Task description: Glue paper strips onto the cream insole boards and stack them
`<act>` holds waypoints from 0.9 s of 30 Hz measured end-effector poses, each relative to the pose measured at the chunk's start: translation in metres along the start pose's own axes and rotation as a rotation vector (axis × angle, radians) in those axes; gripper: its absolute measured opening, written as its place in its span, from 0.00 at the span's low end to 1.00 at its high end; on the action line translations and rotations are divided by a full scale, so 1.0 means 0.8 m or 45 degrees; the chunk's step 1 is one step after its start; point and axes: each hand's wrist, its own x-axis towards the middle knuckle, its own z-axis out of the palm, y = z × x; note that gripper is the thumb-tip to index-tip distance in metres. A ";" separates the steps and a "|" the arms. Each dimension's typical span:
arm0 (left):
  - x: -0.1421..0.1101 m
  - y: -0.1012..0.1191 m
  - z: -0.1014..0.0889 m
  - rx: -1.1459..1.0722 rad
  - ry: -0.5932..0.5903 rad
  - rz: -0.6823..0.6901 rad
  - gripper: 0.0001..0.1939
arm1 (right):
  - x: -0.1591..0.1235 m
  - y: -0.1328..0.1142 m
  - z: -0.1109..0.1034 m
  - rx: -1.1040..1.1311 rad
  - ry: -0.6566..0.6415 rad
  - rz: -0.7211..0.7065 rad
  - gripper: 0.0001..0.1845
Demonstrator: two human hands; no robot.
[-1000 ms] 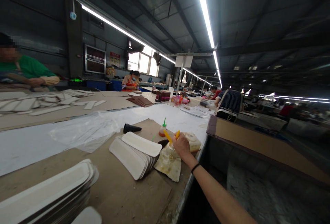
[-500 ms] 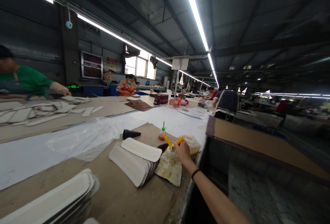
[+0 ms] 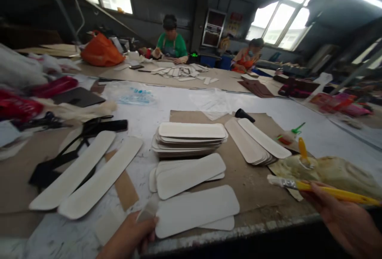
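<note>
In my right hand (image 3: 343, 215) is a paintbrush (image 3: 328, 191) with a yellow handle and pale bristles pointing left, held level above the table's front edge. Behind it, a second brush (image 3: 303, 150) stands upright in a yellowish, glue-crusted container (image 3: 343, 171). My left hand (image 3: 131, 229) is closed at the left end of a white rounded panel (image 3: 197, 209). A pale, blurred flat piece (image 3: 149, 208) shows at its fingers; whether they grip this or the panel is unclear. Further panels (image 3: 191, 173) and a thicker stack (image 3: 191, 131) lie behind.
Fanned panels (image 3: 253, 143), a black cone (image 3: 244, 115) and a small green-tipped bottle (image 3: 288, 137) lie at right. Two long panels (image 3: 101, 177) rest at left over black straps. Clear plastic bags (image 3: 131, 92) lie farther back. Two people sit across the table, one in green (image 3: 173, 46).
The view has swung left and down. My right hand has lifted a brush away from the glue-crusted container, leaving another there. My left hand has come into view by the panels.
</note>
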 end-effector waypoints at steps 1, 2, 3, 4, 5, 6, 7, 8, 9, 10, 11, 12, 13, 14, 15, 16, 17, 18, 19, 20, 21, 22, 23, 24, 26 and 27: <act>0.002 -0.003 0.001 -0.039 -0.005 -0.006 0.19 | -0.028 0.001 0.013 0.026 -0.091 0.067 0.17; 0.005 -0.005 0.002 -0.070 -0.014 -0.007 0.19 | -0.057 0.003 0.028 0.023 -0.187 0.119 0.20; 0.008 -0.005 0.002 -0.089 -0.024 -0.003 0.20 | -0.085 0.005 0.043 -0.004 -0.343 0.162 0.22; 0.011 -0.005 0.002 -0.098 -0.037 0.004 0.20 | -0.112 0.007 0.060 -0.003 -0.519 0.184 0.22; 0.012 -0.004 0.002 -0.101 -0.050 0.013 0.21 | -0.136 0.010 0.078 0.034 -0.644 0.162 0.22; 0.012 -0.003 0.002 -0.099 -0.063 0.023 0.21 | -0.158 0.014 0.095 0.068 -0.752 0.161 0.21; 0.012 -0.003 0.001 -0.093 -0.073 0.029 0.21 | -0.177 0.018 0.112 0.108 -0.810 0.141 0.20; 0.011 -0.003 0.000 -0.087 -0.083 0.031 0.22 | -0.193 0.022 0.128 0.135 -0.871 0.131 0.19; 0.010 -0.003 -0.001 -0.081 -0.092 0.028 0.22 | -0.206 0.027 0.142 0.146 -0.930 0.128 0.18; 0.010 -0.004 -0.002 -0.075 -0.101 0.022 0.22 | -0.216 0.031 0.154 0.145 -0.970 0.126 0.18; 0.010 -0.005 -0.003 -0.070 -0.111 0.012 0.22 | -0.223 0.036 0.162 0.130 -0.997 0.129 0.19; 0.010 -0.006 -0.004 -0.064 -0.120 -0.002 0.22 | -0.228 0.040 0.169 0.109 -1.003 0.132 0.19; 0.010 -0.007 -0.004 -0.060 -0.128 -0.013 0.21 | -0.230 0.043 0.172 0.085 -0.990 0.134 0.20; 0.010 -0.007 -0.005 -0.059 -0.135 -0.023 0.21 | -0.232 0.045 0.173 0.060 -0.967 0.132 0.21; 0.010 -0.008 -0.006 -0.060 -0.140 -0.031 0.21 | -0.233 0.046 0.173 0.041 -0.944 0.123 0.22; 0.010 -0.008 -0.006 -0.061 -0.145 -0.035 0.20 | -0.233 0.046 0.172 0.027 -0.927 0.113 0.22; 0.011 -0.008 -0.006 -0.060 -0.150 -0.038 0.20 | -0.234 0.046 0.170 0.017 -0.921 0.103 0.22; 0.011 -0.007 -0.007 -0.057 -0.153 -0.039 0.20 | -0.236 0.045 0.169 0.008 -0.924 0.093 0.21; 0.011 -0.007 -0.007 -0.049 -0.157 -0.041 0.21 | -0.238 0.044 0.168 0.003 -0.932 0.086 0.20; 0.011 -0.006 -0.007 -0.041 -0.158 -0.044 0.21 | -0.241 0.043 0.169 0.007 -0.943 0.085 0.20; 0.012 -0.005 -0.007 -0.031 -0.159 -0.046 0.21 | -0.244 0.043 0.171 0.014 -0.951 0.087 0.19; 0.012 -0.005 -0.007 -0.022 -0.159 -0.047 0.21 | -0.247 0.042 0.174 0.023 -0.956 0.087 0.18; 0.012 -0.005 -0.007 -0.014 -0.158 -0.048 0.22 | -0.249 0.042 0.177 0.031 -0.956 0.082 0.18; 0.012 -0.006 -0.007 -0.007 -0.157 -0.050 0.22 | -0.249 0.042 0.179 0.031 -0.954 0.071 0.19; 0.013 -0.008 -0.007 0.004 -0.158 -0.052 0.22 | -0.246 0.042 0.182 -0.002 -0.929 0.023 0.20; 0.014 -0.010 -0.006 0.005 -0.158 -0.051 0.22 | -0.242 0.042 0.181 -0.034 -0.904 -0.014 0.21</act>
